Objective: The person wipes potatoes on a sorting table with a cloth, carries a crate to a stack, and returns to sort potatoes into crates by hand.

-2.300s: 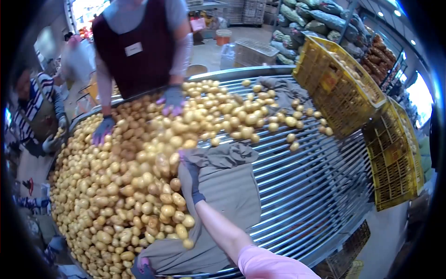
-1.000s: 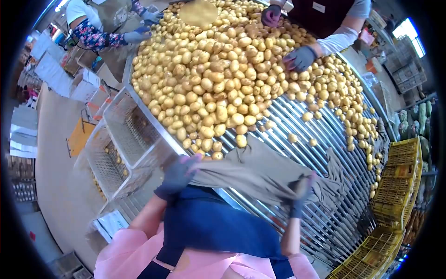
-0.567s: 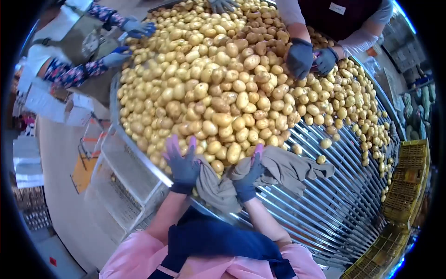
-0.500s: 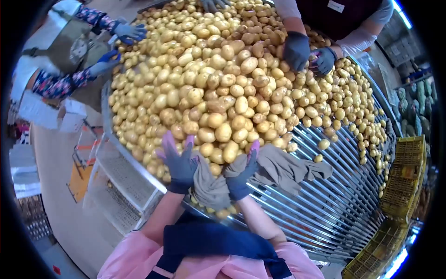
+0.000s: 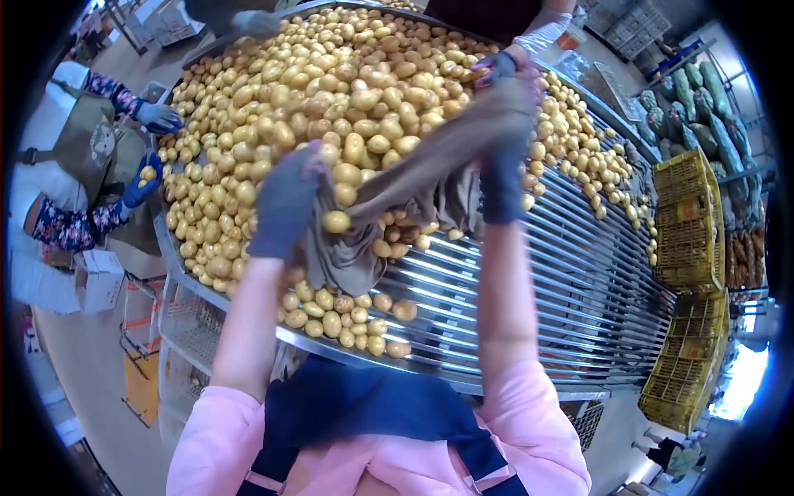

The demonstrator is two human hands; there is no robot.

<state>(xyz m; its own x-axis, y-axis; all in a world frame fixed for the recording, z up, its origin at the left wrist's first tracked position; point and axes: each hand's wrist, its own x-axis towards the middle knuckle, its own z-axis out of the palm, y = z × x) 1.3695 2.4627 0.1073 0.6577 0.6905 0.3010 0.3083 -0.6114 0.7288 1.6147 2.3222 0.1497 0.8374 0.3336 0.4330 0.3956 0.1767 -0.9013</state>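
A brownish-grey cloth point(image 5: 422, 169) is stretched between my gloved hands over the heap of potatoes point(image 5: 240, 140). My left hand point(image 5: 288, 198), blurred, grips the cloth's left end, which hangs in folds. Raised farther forward and to the right, my right hand point(image 5: 506, 157) holds the other end; its fingers are partly covered by the cloth. One potato point(image 5: 337, 221) rests against the cloth beside my left hand. Several loose potatoes point(image 5: 331, 318) lie near the table's front edge, below the hanging folds.
Metal rollers point(image 5: 562, 289) form the right part of the sorting table. Yellow crates point(image 5: 688, 219) stand at its right end. A co-worker's gloved hands point(image 5: 157, 118) are at the left edge, one holding a potato. Another co-worker's hand point(image 5: 496, 66) is at the far side.
Both my hands have risen and moved forward, the right one farthest. The cloth, earlier lying on the potatoes and rollers, is now lifted and stretched. The camera view has shifted.
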